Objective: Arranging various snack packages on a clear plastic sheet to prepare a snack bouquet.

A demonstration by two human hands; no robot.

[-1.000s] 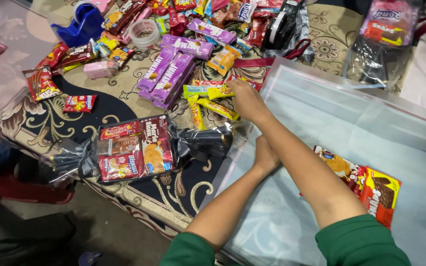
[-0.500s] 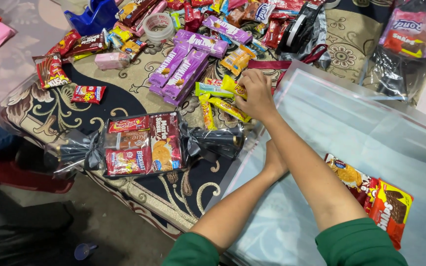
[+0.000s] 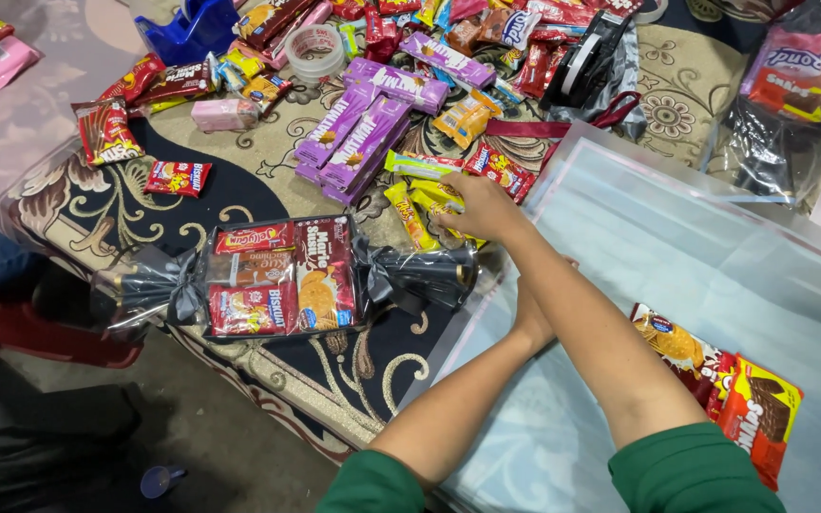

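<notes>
The long yellow foil snack packets [image 3: 427, 211] lie on the patterned cloth of the bench [image 3: 268, 171], just off the corner of the clear plastic sheet [image 3: 677, 256], and my right hand [image 3: 482, 207] rests on them, fingers curled down over the top one. My left hand [image 3: 529, 309] is hidden under that forearm, so I cannot tell its grip. At nine o'clock sits the wrapped black-bowed snack bundle [image 3: 282, 275]; at eleven, purple wafer bars [image 3: 363, 133]. Slick wrappers might slide and scatter.
</notes>
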